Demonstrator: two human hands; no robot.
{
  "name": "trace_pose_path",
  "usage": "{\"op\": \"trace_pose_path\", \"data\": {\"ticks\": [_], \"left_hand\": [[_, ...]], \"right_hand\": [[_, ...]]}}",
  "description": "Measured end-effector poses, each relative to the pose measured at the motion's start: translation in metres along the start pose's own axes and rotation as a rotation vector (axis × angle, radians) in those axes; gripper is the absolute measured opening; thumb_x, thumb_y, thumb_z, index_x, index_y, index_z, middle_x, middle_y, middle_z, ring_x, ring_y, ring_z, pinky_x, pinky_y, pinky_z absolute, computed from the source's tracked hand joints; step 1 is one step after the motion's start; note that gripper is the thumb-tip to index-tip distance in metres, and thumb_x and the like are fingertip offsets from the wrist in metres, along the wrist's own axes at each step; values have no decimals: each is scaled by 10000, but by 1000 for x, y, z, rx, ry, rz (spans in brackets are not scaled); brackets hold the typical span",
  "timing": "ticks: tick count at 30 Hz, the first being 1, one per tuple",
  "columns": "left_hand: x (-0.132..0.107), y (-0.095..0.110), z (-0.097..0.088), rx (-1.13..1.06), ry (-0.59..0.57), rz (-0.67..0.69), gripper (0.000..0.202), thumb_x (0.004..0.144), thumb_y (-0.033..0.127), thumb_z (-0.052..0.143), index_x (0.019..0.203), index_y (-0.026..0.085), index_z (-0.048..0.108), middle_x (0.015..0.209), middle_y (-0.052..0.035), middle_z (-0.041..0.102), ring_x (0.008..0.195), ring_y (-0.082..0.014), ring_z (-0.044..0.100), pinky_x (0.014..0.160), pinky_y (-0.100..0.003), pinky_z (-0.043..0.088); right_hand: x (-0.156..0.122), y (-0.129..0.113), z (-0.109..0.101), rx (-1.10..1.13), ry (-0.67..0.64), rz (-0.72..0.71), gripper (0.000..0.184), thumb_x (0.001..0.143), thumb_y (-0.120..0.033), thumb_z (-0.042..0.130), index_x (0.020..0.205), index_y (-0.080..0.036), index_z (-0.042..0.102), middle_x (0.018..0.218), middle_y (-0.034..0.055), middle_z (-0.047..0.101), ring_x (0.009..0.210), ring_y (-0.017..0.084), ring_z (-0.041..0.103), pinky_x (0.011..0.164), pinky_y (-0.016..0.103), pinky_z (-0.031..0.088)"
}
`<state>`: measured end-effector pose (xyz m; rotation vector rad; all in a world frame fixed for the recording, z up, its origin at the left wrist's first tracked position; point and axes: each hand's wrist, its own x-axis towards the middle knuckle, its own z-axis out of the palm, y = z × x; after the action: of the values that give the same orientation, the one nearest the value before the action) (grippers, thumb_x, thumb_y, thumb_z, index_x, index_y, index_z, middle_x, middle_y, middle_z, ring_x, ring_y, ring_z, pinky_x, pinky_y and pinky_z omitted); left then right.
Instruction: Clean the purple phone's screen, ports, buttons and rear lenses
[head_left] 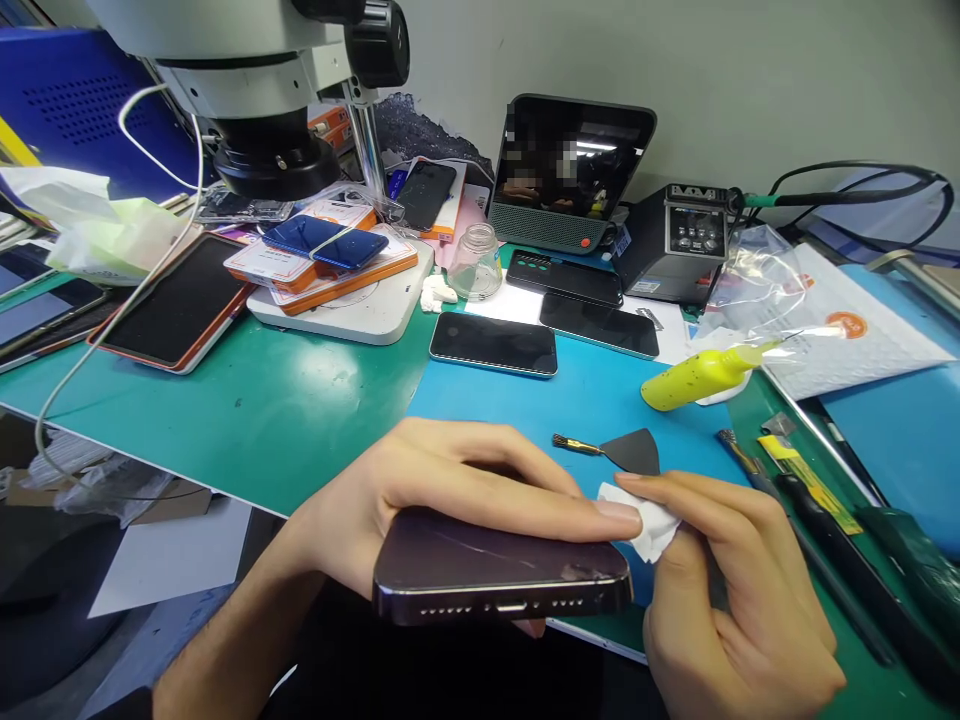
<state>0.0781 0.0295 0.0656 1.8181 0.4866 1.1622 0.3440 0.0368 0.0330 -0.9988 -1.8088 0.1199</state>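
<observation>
My left hand (420, 490) grips a dark purple phone (487, 570), held flat near the mat's front edge with its charging port toward me. Thin cracks run across its upper face. My right hand (735, 590) pinches a small white wipe (652, 525) against the phone's right far corner. A small brush (574, 445) and a dark triangular pick (634, 452) lie on the blue mat (525, 410) just beyond my fingers.
A yellow squeeze bottle (697, 375) lies to the right. Three dark phones (493, 343) lie further back, next to a glass jar (476, 262). A microscope (262, 90) stands at the back left over stacked phones and boxes. Hand tools (810, 490) lie at the right.
</observation>
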Motion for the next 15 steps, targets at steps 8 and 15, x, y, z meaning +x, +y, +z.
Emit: {"op": "trace_pose_path", "data": {"ticks": [8, 15], "left_hand": [[0, 2, 4, -19, 12, -23, 648, 1026, 537, 846, 1634, 393, 673, 1391, -111, 841, 1246, -334, 846, 1238, -522, 652], [1, 2, 6, 20, 41, 15, 644, 1019, 488, 862, 1629, 384, 684, 1356, -120, 853, 1190, -328, 869, 1194, -515, 686]], "right_hand": [[-1, 0, 1, -6, -15, 7, 276, 1045, -38, 645, 1118, -213, 846, 1072, 35, 793, 979, 187, 728, 941, 364, 549], [0, 1, 0, -3, -21, 5, 265, 1048, -44, 649, 1125, -204, 845, 1064, 31, 784, 975, 169, 725, 938, 342, 550]]}}
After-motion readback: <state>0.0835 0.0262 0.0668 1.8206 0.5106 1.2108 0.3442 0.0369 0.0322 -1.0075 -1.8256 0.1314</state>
